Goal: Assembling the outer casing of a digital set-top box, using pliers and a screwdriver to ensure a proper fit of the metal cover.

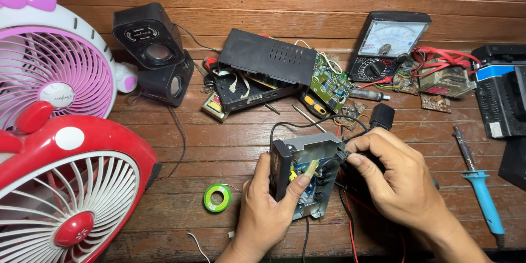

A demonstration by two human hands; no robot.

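Your left hand (pixel 268 208) grips the small open grey electronics box (pixel 307 172) low on the wooden table (pixel 230 137), thumb inside. Your right hand (pixel 394 178) pinches the black cable grommet (pixel 342 156) at its edge. A green solder spool (pixel 217 198) lies just left.

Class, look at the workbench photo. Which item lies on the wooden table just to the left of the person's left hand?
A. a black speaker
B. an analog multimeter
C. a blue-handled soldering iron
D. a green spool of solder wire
D: the green spool of solder wire lies flat on the table just left of the left hand, which grips the small open electronics box.
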